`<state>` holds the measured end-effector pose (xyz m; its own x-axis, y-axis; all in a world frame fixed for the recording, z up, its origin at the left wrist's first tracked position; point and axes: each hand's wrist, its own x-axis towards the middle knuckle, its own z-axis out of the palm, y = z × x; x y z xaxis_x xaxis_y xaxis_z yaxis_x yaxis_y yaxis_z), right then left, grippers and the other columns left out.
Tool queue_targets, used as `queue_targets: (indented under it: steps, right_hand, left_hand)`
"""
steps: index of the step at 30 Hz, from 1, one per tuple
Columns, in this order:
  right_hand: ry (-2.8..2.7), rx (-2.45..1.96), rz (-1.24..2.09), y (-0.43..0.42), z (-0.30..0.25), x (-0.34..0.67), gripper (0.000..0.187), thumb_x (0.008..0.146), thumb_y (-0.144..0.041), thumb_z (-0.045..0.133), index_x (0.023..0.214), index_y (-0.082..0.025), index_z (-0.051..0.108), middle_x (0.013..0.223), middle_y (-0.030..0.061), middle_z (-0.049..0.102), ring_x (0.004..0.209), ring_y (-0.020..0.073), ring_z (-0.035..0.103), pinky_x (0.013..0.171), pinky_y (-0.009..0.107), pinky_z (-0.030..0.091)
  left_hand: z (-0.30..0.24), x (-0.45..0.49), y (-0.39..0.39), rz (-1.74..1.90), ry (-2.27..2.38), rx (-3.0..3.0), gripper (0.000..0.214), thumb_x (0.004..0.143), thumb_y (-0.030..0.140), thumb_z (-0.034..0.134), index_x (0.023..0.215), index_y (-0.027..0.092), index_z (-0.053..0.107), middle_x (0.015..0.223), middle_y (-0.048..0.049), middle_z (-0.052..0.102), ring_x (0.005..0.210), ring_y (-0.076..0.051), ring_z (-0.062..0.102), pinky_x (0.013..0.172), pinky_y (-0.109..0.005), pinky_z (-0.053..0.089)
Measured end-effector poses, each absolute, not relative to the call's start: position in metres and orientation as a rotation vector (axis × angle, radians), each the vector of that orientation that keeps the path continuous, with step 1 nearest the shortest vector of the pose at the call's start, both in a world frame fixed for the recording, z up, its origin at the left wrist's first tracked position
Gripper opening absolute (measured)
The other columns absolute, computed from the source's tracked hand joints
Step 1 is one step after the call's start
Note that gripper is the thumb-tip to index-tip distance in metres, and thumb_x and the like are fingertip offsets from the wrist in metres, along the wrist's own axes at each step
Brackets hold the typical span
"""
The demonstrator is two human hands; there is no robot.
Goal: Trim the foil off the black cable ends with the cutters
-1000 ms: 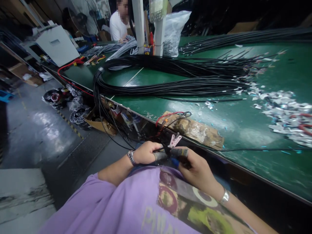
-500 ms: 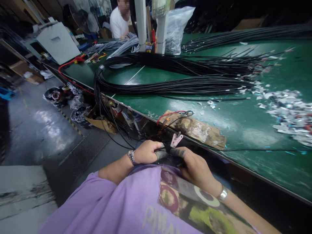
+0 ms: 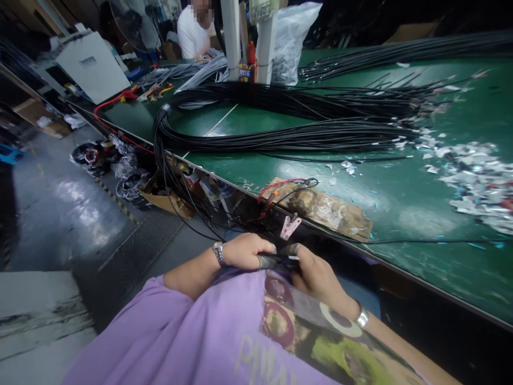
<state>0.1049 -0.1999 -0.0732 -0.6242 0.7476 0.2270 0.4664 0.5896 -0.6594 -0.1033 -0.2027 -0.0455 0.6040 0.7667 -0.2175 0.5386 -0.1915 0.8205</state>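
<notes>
**A:** How does each grip stand, and where is the work?

**B:** I read my left hand (image 3: 244,251) and right hand (image 3: 316,275) as both clenched on one thin black cable (image 3: 280,260). It is pinched between covered fingertips, low over the lap, just below the bench (image 3: 401,203) edge.

**A:** Hazards?

**B:** In my judgement, the short held length could slip from the pinch. Any slack could also snag on the pink clip (image 3: 289,226) hanging just above the hands, or on the red wire (image 3: 276,187) near it.

**A:** Surroundings?

**B:** The clip sits by a worn cardboard pad (image 3: 324,209). A cable bundle (image 3: 280,141) crosses the bench and droops over its left edge. Foil scraps (image 3: 473,176) lie to the right, and a co-worker (image 3: 191,37) sits at the far end.
</notes>
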Motion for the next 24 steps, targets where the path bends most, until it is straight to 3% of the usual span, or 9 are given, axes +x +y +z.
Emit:
queue_targets:
  steps: [4,7,9,13,18,21,24]
  right_hand:
    - [-2.182,-1.033,1.034,-0.198,-0.064,0.103,0.015,0.07,-0.013,0.043,0.079,-0.023,0.052,0.069,0.0008,0.061,0.061,0.0157,0.056,0.058,0.026,0.048]
    - [-2.087,-0.921,0.921,-0.198,-0.06,0.105,0.016,0.076,-0.015,0.046,0.084,-0.022,0.057,0.075,0.0038,0.064,0.066,0.0163,0.06,0.061,0.027,0.051]
    - [-2.106,-0.771,0.807,-0.198,-0.061,0.106,0.027,0.073,-0.01,0.045,0.091,-0.022,0.06,0.086,0.0065,0.065,0.075,0.0177,0.064,0.066,0.028,0.053]
    - [-2.253,-0.576,0.607,-0.197,-0.064,0.104,0.045,0.069,-0.004,0.044,0.107,-0.022,0.061,0.106,0.0101,0.065,0.089,0.019,0.065,0.069,0.028,0.054]
    - [-2.37,-0.532,0.43,-0.192,-0.062,0.098,0.031,0.078,-0.005,0.043,0.096,-0.021,0.061,0.098,0.0108,0.069,0.079,0.0176,0.066,0.065,0.026,0.052]
    - [-2.38,-0.424,0.583,-0.188,-0.057,0.094,0.028,0.077,-0.005,0.04,0.092,-0.02,0.059,0.091,0.0099,0.069,0.075,0.0169,0.064,0.064,0.026,0.051]
    - [-2.334,-0.41,0.967,-0.186,-0.052,0.091,0.023,0.079,-0.008,0.038,0.088,-0.02,0.056,0.083,0.0069,0.066,0.071,0.0158,0.061,0.065,0.026,0.05]
  left_hand:
    - [-0.054,-0.103,-0.205,0.411,0.934,1.408,0.038,0.07,0.046,0.071,0.067,0.012,0.055,0.06,0.0038,0.05,0.057,-0.006,0.041,0.055,-0.018,0.033]
    - [-0.061,-0.102,-0.209,0.52,0.896,1.083,0.058,0.052,0.061,0.078,0.066,0.011,0.053,0.058,0.0033,0.05,0.053,-0.006,0.041,0.053,-0.019,0.035]
    - [-0.065,-0.103,-0.211,0.578,0.902,0.985,0.063,0.046,0.065,0.079,0.063,0.011,0.051,0.053,0.004,0.048,0.048,-0.004,0.039,0.048,-0.019,0.032]
    - [-0.068,-0.107,-0.211,0.578,0.926,0.886,0.064,0.044,0.066,0.078,0.062,0.013,0.048,0.041,0.0078,0.038,0.035,-0.002,0.026,0.036,-0.018,0.016]
    - [-0.07,-0.114,-0.211,0.544,0.901,0.832,0.059,0.045,0.058,0.082,0.063,0.014,0.048,0.04,0.0079,0.038,0.033,-0.002,0.025,0.034,-0.017,0.012]
    - [-0.073,-0.116,-0.209,0.48,0.885,0.824,0.059,0.044,0.058,0.082,0.062,0.013,0.049,0.04,0.0072,0.039,0.033,-0.002,0.026,0.034,-0.017,0.012]
    - [-0.074,-0.117,-0.206,0.405,0.862,0.831,0.061,0.04,0.059,0.083,0.06,0.012,0.05,0.04,0.0074,0.039,0.033,-0.001,0.026,0.035,-0.017,0.013]
